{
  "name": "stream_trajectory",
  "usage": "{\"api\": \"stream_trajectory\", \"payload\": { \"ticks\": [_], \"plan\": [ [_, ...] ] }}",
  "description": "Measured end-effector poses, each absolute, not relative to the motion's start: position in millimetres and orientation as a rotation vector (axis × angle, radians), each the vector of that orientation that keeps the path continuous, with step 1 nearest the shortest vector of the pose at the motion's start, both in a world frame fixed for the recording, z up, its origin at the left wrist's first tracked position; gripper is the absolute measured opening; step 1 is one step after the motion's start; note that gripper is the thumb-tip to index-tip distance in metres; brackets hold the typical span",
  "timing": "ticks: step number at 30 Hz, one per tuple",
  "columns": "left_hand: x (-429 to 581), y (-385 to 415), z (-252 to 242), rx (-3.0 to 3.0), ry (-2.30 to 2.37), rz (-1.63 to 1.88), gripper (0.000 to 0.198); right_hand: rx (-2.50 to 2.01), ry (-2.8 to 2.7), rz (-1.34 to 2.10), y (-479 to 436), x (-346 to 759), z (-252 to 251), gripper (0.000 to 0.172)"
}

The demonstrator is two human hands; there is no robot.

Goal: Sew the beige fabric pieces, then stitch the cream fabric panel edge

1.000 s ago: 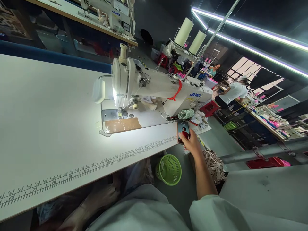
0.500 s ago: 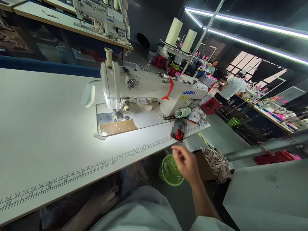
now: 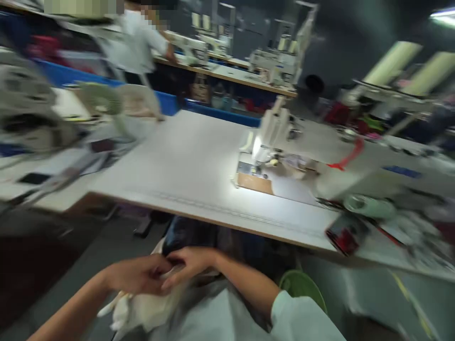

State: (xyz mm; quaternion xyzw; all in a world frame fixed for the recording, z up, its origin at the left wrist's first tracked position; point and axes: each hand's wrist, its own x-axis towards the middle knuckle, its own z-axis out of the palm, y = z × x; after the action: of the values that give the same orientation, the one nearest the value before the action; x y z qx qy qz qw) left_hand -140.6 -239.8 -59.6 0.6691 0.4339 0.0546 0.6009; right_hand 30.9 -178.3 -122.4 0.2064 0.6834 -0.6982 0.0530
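Resting below the near edge of the tabletop (image 3: 192, 151), the left hand (image 3: 142, 275) and right hand (image 3: 192, 265) are meeting, fingers half curled; blur is hiding whether they are gripping the pale cloth (image 3: 152, 310) just beneath. The cloth is lying before the tabletop, the lap (image 3: 216, 315) probably bearing its weight within both hands' reach. Its long axis seems to be slanting towards the tabletop; its leading end is staying unclear.

On my feed, cloth (image 3: 152, 308) lies below the left hand (image 3: 138, 275) and right hand (image 3: 194, 264), before the table (image 3: 185, 161); rightward on it, the sewing machine (image 3: 369, 173), smartphone (image 3: 346, 232) nearer me.
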Motion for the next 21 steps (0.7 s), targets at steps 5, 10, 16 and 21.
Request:
{"api": "stream_trajectory", "payload": {
  "ticks": [5, 10, 16, 21],
  "plan": [
    [-148.2, -279.1, -55.0, 1.388, 1.048, 0.177, 0.04, 0.23, 1.806, -2.061, -179.3, 26.1, -139.0, 0.048],
    [-153.3, -315.9, -81.0, 1.213, 1.042, 0.369, 0.044, 0.036, 1.315, -2.003, -207.1, 27.3, -147.6, 0.069],
    [-178.4, -350.6, -113.2, 1.208, 1.085, 0.523, 0.053, 0.221, 1.292, -2.081, -229.8, 12.5, -144.8, 0.049],
    [-208.5, -347.9, -117.5, 1.304, 1.21, 0.768, 0.061, 0.258, 1.391, -2.026, -214.8, -14.1, -123.6, 0.055]
  ]
}}
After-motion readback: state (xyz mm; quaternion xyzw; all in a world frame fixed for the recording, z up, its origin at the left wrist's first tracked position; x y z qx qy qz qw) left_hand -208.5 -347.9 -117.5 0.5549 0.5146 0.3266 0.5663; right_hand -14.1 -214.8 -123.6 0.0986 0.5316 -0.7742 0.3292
